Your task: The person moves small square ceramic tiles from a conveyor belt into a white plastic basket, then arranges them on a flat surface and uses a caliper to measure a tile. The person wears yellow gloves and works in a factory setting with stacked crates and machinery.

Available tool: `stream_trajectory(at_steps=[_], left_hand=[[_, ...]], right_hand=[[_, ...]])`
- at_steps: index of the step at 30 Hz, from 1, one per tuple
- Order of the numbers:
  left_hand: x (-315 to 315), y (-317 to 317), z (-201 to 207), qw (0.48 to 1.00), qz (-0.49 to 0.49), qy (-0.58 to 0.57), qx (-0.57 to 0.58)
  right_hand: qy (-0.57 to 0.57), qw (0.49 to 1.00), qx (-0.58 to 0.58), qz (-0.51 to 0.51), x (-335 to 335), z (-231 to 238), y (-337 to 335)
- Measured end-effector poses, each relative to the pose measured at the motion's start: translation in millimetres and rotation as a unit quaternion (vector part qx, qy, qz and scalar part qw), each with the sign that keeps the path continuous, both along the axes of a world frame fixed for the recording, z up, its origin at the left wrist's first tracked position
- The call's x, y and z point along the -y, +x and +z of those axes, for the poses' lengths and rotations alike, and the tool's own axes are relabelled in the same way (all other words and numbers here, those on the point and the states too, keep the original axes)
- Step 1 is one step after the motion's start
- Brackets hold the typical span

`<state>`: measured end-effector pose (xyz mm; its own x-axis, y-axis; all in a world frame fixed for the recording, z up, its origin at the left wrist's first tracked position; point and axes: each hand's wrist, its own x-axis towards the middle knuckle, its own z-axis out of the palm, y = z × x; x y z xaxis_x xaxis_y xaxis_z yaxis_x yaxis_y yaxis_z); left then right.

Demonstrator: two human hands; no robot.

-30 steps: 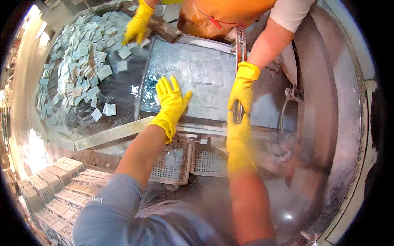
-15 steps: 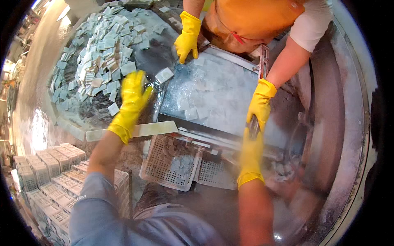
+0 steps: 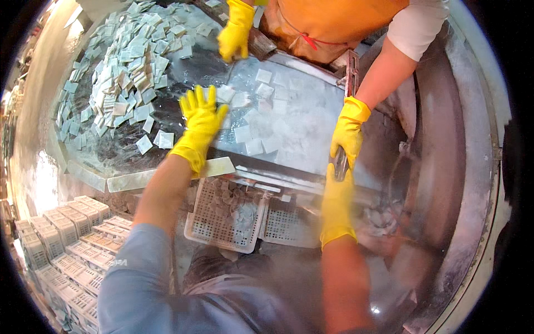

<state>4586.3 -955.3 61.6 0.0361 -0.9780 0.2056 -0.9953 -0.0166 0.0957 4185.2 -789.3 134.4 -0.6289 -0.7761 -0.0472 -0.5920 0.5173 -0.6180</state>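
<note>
My left hand (image 3: pixel 201 127), in a yellow rubber glove, has its fingers spread over the wet left edge of the flat worktop (image 3: pixel 311 139). Thin pale square tiles (image 3: pixel 225 93) lie just beyond its fingertips; whether it touches one I cannot tell. My right hand (image 3: pixel 337 206), also gloved in yellow and somewhat blurred, is closed at the near end of a dark metal bar (image 3: pixel 340 162). A co-worker's gloved hand (image 3: pixel 349 131) grips the bar's far end. The co-worker's other gloved hand (image 3: pixel 236 36) hovers by the worktop's far left corner.
A large tile heap (image 3: pixel 128 83) covers the dark wet surface at left, edged by a pale strip (image 3: pixel 169 176). Below the worktop sit perforated baskets (image 3: pixel 222 220), one with broken pieces. Crates (image 3: pixel 72 261) are stacked at lower left. A curved wall (image 3: pixel 478 145) rises at right.
My left hand has shifted right, toward the worktop, with its fingers spread wider. More separate tiles show on the worktop's left part. The co-worker's left-side hand has moved up and left.
</note>
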Motion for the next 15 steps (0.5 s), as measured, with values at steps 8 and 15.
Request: stream_trajectory(at_steps=[8, 15], left_hand=[[-20.8, -49.6, 25.0, 0.989, -0.118, 0.079, -0.03], [-33.2, 13.5, 44.9, 0.937, -0.328, -0.006, -0.119]], right_hand=[[0.013, 0.997, -0.077, -0.006, 0.5, 3.1, 5.9], [0.044, 0.996, -0.08, -0.012, 4.7, 3.6, 7.0]])
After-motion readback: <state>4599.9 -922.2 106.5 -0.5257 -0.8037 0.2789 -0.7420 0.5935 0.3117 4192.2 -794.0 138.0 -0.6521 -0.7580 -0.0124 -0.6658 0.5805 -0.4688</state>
